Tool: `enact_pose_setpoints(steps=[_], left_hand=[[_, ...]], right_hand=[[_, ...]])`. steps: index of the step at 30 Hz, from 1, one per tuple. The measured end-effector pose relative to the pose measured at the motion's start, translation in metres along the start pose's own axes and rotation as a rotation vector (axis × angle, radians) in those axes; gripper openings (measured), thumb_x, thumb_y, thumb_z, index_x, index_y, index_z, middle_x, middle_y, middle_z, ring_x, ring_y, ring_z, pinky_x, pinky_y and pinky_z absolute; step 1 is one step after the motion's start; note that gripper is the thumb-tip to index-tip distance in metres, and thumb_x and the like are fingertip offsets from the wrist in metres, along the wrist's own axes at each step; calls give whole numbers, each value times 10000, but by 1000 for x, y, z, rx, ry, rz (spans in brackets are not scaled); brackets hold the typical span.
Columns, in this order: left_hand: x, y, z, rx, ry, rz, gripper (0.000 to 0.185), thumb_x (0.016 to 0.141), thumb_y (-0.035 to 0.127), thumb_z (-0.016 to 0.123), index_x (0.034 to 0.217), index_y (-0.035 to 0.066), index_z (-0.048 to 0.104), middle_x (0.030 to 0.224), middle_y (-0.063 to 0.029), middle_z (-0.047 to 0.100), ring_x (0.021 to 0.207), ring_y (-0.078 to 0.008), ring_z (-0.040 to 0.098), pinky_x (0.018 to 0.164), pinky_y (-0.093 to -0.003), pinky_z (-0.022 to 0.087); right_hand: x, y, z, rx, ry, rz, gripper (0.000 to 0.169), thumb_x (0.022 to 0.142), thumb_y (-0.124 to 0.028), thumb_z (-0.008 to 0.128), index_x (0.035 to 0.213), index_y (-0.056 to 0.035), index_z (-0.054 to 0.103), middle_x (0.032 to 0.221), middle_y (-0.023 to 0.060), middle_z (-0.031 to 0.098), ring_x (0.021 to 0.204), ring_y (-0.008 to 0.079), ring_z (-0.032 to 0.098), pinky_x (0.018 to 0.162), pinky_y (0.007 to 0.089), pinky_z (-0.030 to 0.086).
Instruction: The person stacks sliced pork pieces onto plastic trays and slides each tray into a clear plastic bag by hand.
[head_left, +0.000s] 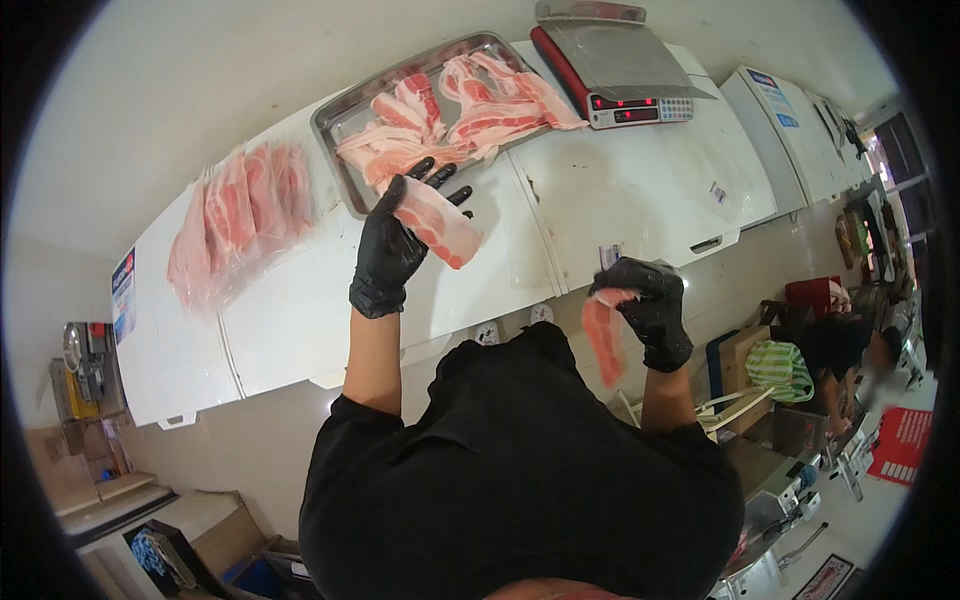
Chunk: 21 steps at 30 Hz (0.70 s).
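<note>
My left hand (390, 251), in a black glove, has a slice of raw streaky pork (442, 225) lying across its palm, pinned by the thumb with the fingers spread. Out to the right, my gloved right hand (651, 311) pinches another pork slice (606, 334), which dangles from the fingertips. Beyond the left hand, a metal tray (341, 124) holds heaps of similar slices (487, 112); a few hang over its near rim. Left of the tray lie several clear plastic bags of sliced pork (247, 195), spread side by side on the white freezer lid (300, 300).
Behind the tray's right end stands a red digital scale (637, 109) with a metal pan. A clear plastic sheet or bag with a label (611, 256) lies near the freezer's front edge. At far right, another person (836, 352) works beside a striped green bag (780, 371).
</note>
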<state>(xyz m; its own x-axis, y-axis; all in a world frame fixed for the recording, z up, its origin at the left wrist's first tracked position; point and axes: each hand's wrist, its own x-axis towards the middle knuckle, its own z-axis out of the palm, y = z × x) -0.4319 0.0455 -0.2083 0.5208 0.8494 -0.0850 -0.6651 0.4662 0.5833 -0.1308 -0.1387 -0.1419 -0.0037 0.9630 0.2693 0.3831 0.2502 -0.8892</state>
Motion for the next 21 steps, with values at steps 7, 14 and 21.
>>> enact_pose_setpoints(steps=[7,14,21], left_hand=[[16,-67,87,104,-265,-316,578,1041,370,423,1423,-62,385,1290,-195,586,1132,-278,597,996,-370,454],[44,-110,137,70,-331,-449,527,1048,347,420,1358,-79,435,1280,-238,585,1156,-290,590,1016,-356,450],[87,-172,166,56,-237,-462,551,1036,393,452,1364,-49,461,1286,-165,595,1155,-249,584,1016,-358,455]], right_hand=[[37,-14,6,-105,-72,121,202,848,-110,723,1023,-9,710,947,89,739,843,115,678,786,284,539],[51,47,-27,126,38,121,266,814,-96,761,1041,19,685,943,91,727,853,107,652,789,300,538],[62,85,-106,146,-69,90,236,849,-79,725,1058,23,686,942,38,708,812,80,601,740,258,523]])
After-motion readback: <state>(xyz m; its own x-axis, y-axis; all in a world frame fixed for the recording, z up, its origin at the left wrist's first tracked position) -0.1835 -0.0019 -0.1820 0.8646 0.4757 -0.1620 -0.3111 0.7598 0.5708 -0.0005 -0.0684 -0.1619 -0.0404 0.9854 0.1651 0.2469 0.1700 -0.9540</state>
